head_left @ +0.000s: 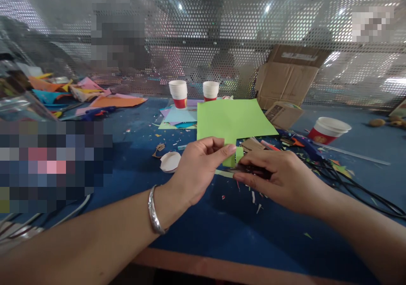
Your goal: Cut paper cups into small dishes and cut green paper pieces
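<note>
A large light green paper sheet [231, 118] lies in front of me, with a narrow tab reaching down between my hands. My left hand [201, 166], a silver bangle at its wrist, pinches that tab between thumb and fingers. My right hand [275, 175] is closed around scissors [233, 170], whose dark handles are mostly covered by the fingers. The blades are at the tab's lower end, beside my left fingertips; how far apart they are I cannot tell. A thin pale green strip [224, 174] shows just under the blades.
Stacked paper cups [178, 94] stand at the back, another cup [328, 130] at right. A glue gun [309, 145] and black cables [358, 192] lie right. Cardboard [287, 80] leans against the perforated metal screen [190, 31]. A white disc [170, 162] and paper scraps dot the blue table [190, 221].
</note>
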`<state>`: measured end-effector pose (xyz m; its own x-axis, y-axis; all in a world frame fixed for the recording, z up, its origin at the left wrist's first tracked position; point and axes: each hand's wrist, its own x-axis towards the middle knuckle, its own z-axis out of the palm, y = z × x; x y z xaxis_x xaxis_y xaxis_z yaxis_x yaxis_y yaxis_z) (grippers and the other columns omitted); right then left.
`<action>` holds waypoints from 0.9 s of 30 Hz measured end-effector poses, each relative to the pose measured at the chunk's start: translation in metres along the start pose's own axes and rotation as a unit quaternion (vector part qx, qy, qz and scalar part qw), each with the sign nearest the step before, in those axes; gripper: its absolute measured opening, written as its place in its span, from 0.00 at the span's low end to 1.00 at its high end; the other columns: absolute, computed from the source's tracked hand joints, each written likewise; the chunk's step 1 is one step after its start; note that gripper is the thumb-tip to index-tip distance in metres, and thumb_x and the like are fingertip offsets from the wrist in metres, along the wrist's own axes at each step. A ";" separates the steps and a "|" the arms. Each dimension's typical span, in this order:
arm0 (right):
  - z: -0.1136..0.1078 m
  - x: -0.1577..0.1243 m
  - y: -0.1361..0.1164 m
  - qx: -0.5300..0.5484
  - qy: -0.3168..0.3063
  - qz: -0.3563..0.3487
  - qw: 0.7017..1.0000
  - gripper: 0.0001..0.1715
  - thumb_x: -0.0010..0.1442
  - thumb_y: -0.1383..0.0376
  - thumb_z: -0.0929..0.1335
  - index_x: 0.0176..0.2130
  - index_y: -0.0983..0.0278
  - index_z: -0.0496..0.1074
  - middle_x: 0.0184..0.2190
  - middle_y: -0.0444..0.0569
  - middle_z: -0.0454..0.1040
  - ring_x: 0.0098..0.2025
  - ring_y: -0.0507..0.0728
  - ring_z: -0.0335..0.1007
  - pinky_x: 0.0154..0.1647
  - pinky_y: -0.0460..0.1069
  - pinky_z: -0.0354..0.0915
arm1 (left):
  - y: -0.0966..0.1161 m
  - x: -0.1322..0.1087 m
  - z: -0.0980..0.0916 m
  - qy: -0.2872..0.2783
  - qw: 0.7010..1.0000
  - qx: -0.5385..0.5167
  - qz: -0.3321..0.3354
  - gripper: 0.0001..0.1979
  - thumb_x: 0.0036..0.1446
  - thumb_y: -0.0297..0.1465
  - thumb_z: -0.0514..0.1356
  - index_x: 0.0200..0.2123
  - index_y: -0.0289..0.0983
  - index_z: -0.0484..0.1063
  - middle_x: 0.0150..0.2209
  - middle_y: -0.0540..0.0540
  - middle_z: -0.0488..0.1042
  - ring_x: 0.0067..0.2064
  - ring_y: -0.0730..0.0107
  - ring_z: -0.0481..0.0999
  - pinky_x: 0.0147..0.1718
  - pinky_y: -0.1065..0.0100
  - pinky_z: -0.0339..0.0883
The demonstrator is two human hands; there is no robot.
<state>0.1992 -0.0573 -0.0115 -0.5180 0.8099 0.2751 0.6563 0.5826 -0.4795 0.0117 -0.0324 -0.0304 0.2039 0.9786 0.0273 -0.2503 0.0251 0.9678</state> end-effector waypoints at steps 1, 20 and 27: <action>0.000 0.000 0.000 0.002 -0.001 0.000 1.000 0.15 0.66 0.55 0.68 0.34 0.63 0.75 0.24 0.41 0.69 0.25 0.50 0.61 0.27 0.47 0.53 | 0.000 0.000 0.000 -0.002 1.000 0.001 0.001 0.13 0.48 0.36 0.73 0.31 0.35 0.75 0.31 0.50 0.75 0.34 0.73 0.71 0.37 0.67 0.61; 0.001 0.000 -0.001 -0.026 0.007 -0.017 0.999 0.16 0.67 0.56 0.68 0.30 0.63 0.70 0.25 0.42 0.70 0.27 0.51 0.61 0.28 0.47 0.52 | 0.001 0.000 0.002 0.001 1.000 -0.004 0.012 0.12 0.48 0.35 0.72 0.32 0.34 0.76 0.34 0.47 0.77 0.38 0.68 0.74 0.43 0.64 0.64; 0.004 0.001 -0.001 -0.031 0.015 -0.004 0.999 0.18 0.67 0.55 0.67 0.30 0.64 0.70 0.24 0.41 0.67 0.26 0.50 0.60 0.27 0.47 0.51 | -0.003 -0.001 0.003 -0.004 1.000 -0.017 0.023 0.11 0.51 0.35 0.71 0.34 0.35 0.77 0.33 0.48 0.76 0.40 0.68 0.74 0.46 0.63 0.65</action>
<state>0.1959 -0.0579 -0.0143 -0.5074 0.8063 0.3039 0.6849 0.5914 -0.4256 0.0149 -0.0339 -0.0327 0.1989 0.9772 0.0736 -0.2920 -0.0126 0.9563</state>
